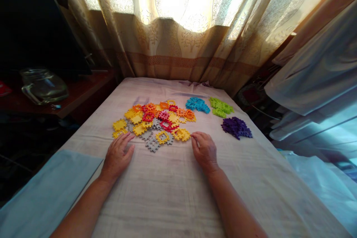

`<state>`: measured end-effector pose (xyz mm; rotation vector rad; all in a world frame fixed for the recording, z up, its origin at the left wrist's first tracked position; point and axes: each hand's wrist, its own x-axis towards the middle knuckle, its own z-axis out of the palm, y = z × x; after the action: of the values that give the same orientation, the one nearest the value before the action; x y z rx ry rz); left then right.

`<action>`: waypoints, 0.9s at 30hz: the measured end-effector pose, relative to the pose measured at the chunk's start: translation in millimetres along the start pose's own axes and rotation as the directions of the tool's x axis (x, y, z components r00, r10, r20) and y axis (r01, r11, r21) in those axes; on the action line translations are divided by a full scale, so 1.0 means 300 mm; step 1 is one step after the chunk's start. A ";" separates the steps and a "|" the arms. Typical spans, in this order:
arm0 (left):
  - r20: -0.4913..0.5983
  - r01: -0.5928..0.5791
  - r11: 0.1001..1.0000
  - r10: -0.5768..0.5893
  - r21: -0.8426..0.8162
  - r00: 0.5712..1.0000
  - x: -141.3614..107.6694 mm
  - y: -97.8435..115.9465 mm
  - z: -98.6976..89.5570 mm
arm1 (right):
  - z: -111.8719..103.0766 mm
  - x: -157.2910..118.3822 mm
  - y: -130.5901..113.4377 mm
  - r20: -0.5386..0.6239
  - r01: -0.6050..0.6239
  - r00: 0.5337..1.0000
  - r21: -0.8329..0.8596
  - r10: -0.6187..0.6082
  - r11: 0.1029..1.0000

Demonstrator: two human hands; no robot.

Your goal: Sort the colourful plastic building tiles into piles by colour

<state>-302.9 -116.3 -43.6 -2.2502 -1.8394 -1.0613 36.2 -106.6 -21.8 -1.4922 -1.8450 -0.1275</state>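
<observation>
Left hand (118, 154) lies just beside the tile heap (137, 119), thumb apart from fingers | mixed-colour heap is on the cloth (161, 193), ahead of both hands; tiles look light and stiff, best taken by notched edges | blue pile (196, 104) | right hand (205, 150) near a yellow tile (181, 134), whether pinching one cannot tell | green pile (220, 106), purple pile (236, 127)

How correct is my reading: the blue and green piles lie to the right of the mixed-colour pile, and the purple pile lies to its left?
One part is wrong: the purple pile is not on the left. The head view shows it to the right of the mixed-colour pile, as are the blue pile and the green pile.
</observation>
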 end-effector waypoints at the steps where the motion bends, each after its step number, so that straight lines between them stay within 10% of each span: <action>1: -0.004 0.001 1.000 -0.001 -0.001 1.000 0.000 -0.001 0.001 | 0.012 -0.005 -0.039 0.060 0.044 0.997 0.017 -0.045 0.999; 10: -0.006 -0.043 0.999 0.044 0.025 0.999 -0.003 -0.006 0.005 | 0.057 0.036 -0.253 0.444 0.130 0.891 -0.059 -0.091 0.990; 27: 0.021 -0.015 0.999 0.014 0.042 1.000 -0.003 -0.004 0.004 | 0.077 0.036 -0.254 0.432 0.036 0.902 -0.110 0.015 0.993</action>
<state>-303.4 -116.1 -45.6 -2.2564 -1.8327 -0.9912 -42.2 -110.2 -4.3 -1.6930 -2.2277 0.1059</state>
